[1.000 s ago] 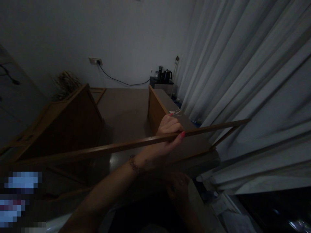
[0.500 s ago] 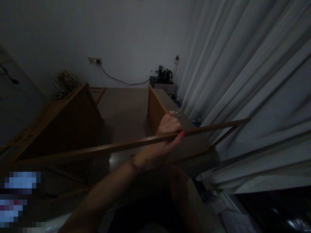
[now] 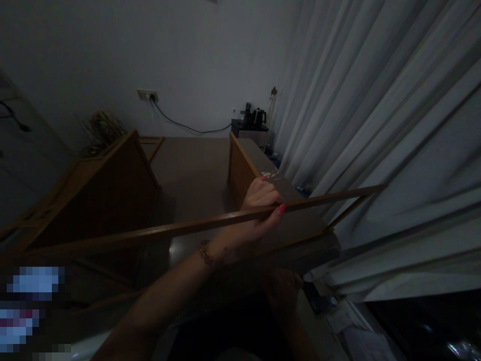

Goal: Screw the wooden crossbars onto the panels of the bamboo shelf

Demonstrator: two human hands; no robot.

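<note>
My left hand [image 3: 261,198] is closed round a long, narrow wooden rail [image 3: 203,224] that slants across the view. Its thumb, with a red nail, presses on the near side while the fingers go over the top. A bracelet sits on that wrist. Lower down, in deep shadow, is my right hand [image 3: 283,286], near my body and beside a pale ledge [image 3: 308,313]. Its fingers look curled in; whatever they may hold is too dark to make out. A dark rolled or padded shape [image 3: 315,248] lies just beyond it, below the rail.
A wooden cabinet-like panel [image 3: 101,195] stands at left, another wooden panel [image 3: 240,168] ahead. Long pale curtains [image 3: 376,125] hang at right. A black kettle [image 3: 259,117] stands on a small cabinet [image 3: 253,134] by the far wall, a cord [image 3: 195,131] running to a socket [image 3: 147,95].
My right hand has shifted a little down and to the right, out of the blur beneath the rail. My left hand keeps its hold on the rail.
</note>
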